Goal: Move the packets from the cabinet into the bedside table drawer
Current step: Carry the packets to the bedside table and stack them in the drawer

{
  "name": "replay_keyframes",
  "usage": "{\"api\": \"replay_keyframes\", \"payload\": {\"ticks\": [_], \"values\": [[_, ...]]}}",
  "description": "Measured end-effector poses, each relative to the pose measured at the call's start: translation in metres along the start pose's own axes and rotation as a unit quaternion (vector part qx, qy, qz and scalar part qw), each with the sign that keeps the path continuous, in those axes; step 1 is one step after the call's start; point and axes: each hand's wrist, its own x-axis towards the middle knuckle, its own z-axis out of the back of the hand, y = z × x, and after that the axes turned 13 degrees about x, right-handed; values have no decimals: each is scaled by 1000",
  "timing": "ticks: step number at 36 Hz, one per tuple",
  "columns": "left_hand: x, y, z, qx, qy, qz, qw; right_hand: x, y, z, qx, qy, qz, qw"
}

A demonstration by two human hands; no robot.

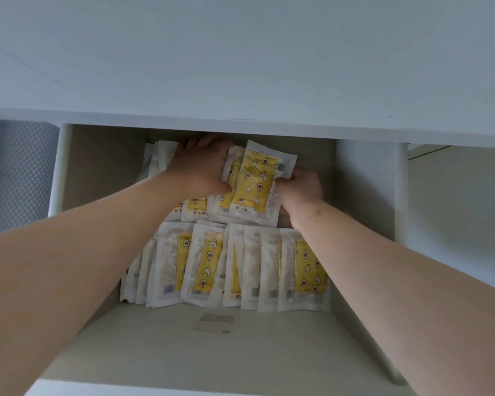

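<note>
Head view, looking down into an open pale-walled drawer [97, 172] under a white flat table top [240, 67]. Two rows of flat white-edged plastic packets with yellow star-and-flower printed inserts stand on edge inside: a front row [226, 267] spanning most of the width, and a back row [162, 155] partly hidden by the arms. The right hand [300, 190] curls round the right edge of a small bundle of the same packets [255, 184], grasping it; the bundle leans tilted against the back row. The left hand [203, 167] lies on the back row with its thumb side against the bundle's left edge; whether its fingers close on anything cannot be told. A faint printed label [216, 321] lies on the bare drawer floor in front.

Handling, as judged: the packets look light, thin and pliable, with slick film faces that slide over one another. A bundle is best squeezed across both long edges, near mid-height, to stop it fanning out.
</note>
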Motion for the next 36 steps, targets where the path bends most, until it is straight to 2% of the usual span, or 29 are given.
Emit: {"api": "replay_keyframes", "payload": {"ticks": [3, 6, 10, 13, 17, 23, 31, 36], "values": [[0, -8, -5, 2, -6, 6, 1000, 2, -2, 10, -35, -24, 18, 999], [-1, -16, -13, -5, -17, 3, 1000, 2, -3, 17, -79, -11, 40, 996], [-8, -22, -22, 27, -9, -6, 1000, 0, -1, 17, -67, -12, 46, 997], [-12, -23, -26, 50, -4, -4, 999, -4, 1, 10, -55, 17, 33, 998], [-11, -18, -22, 52, 5, -25, 998, -8, -1, 1, -78, 30, 29, 996], [-9, -8, -13, 53, 22, -58, 997, -4, -3, -4, -52, 35, 19, 998], [-22, -15, -20, 48, 3, -33, 998, 4, -6, 18, -117, -40, 52, 991], [-26, -20, -26, 58, -1, -13, 998, 1, -6, 16, -138, -39, 58, 988]]}}
